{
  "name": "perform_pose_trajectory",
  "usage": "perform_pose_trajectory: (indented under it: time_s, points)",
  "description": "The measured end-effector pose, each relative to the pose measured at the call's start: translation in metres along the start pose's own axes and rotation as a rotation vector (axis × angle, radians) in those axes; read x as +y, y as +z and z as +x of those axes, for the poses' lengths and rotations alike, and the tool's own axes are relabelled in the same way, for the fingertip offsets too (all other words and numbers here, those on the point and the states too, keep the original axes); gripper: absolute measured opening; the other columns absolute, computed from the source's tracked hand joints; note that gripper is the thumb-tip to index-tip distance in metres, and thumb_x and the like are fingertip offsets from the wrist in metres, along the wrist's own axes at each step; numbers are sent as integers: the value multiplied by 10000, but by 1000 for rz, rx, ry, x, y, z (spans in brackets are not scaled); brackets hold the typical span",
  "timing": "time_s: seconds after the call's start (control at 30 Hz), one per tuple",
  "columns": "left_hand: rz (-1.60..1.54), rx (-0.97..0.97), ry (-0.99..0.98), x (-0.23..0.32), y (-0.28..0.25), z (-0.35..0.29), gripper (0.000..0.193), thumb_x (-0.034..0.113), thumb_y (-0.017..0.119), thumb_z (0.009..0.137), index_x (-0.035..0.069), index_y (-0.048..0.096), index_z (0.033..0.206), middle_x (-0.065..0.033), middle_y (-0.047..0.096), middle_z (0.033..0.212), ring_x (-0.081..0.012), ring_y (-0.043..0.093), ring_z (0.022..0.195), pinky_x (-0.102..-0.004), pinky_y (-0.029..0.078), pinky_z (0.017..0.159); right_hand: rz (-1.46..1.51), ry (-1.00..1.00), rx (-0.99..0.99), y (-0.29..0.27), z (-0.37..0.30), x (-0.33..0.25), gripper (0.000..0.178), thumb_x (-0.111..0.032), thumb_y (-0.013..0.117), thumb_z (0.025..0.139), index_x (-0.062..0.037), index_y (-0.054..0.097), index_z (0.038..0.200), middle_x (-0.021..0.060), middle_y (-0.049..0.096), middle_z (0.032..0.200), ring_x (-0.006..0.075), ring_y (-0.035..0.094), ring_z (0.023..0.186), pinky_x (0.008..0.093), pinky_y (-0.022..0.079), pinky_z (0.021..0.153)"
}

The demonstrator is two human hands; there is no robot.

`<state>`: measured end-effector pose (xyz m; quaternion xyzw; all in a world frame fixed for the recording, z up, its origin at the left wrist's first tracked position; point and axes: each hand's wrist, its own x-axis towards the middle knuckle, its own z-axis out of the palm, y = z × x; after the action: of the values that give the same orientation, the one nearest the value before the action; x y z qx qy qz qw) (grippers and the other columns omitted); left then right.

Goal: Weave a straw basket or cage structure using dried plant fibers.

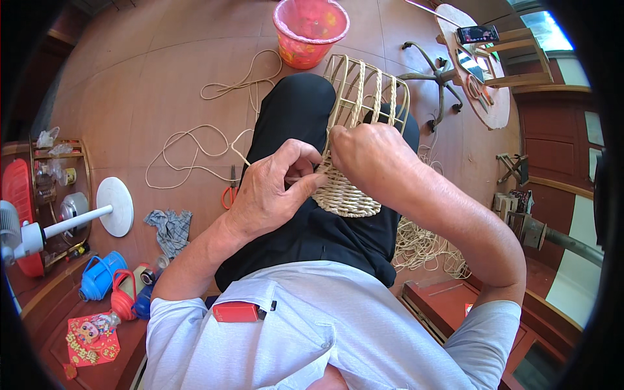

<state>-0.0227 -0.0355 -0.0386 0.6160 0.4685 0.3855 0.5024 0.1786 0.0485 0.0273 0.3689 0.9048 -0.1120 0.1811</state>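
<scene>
A half-woven basket [350, 197] of pale twisted cord rests on my lap. Its near end is closely woven. The far part is an open wire frame [404, 104] with several braided cords running lengthwise. My left hand [276, 188] is curled at the basket's left edge, thumb against the weave. A thin pale cord [239, 151] rises from the floor to this hand and seems to pass through its fingers. My right hand [370, 148] bends over the basket's left side where weave and frame meet. Its fingers are closed, and their tips and anything between them are hidden.
Loose cord [188, 146] loops over the floor at left; a tangled heap [426, 250] lies at right. Orange-handled scissors [229, 197] lie by my left leg. Ahead stand a red bucket [305, 55] and a round table [500, 107]. A fan [114, 207] and blue jug [104, 276] are at left.
</scene>
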Motion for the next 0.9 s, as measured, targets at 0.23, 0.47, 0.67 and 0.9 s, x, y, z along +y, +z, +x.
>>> perform_pose_trajectory:
  time_s: [0.23,0.47,0.67,0.9]
  points:
    - [8,30,46,-3,10,2,192,21,777,1013,26,676,1176,-85,753,922,-149,757,848,-318,619,782,192,-55,-17,7,-2,25,220,-145,649,987,37,747,912,222,769,847,401,797,869,519,630,797]
    - [264,102,246,-5,12,1,247,23,803,964,43,649,1156,-139,718,897,-319,748,801,-391,597,736,127,-294,-156,13,15,33,221,-209,752,913,1,800,962,186,763,962,373,788,890,482,633,801]
    - [170,83,161,1,10,-3,281,46,823,965,49,659,1194,-125,725,906,-287,751,770,-396,605,718,24,-19,135,4,-7,-15,258,-190,746,925,49,713,1018,168,764,799,365,810,780,458,640,674]
    - [183,71,131,6,11,-1,217,-18,771,979,40,641,1143,-116,729,913,-267,745,757,-384,592,706,379,102,82,15,-1,10,234,-177,653,982,42,728,943,284,760,834,461,790,827,548,641,750]
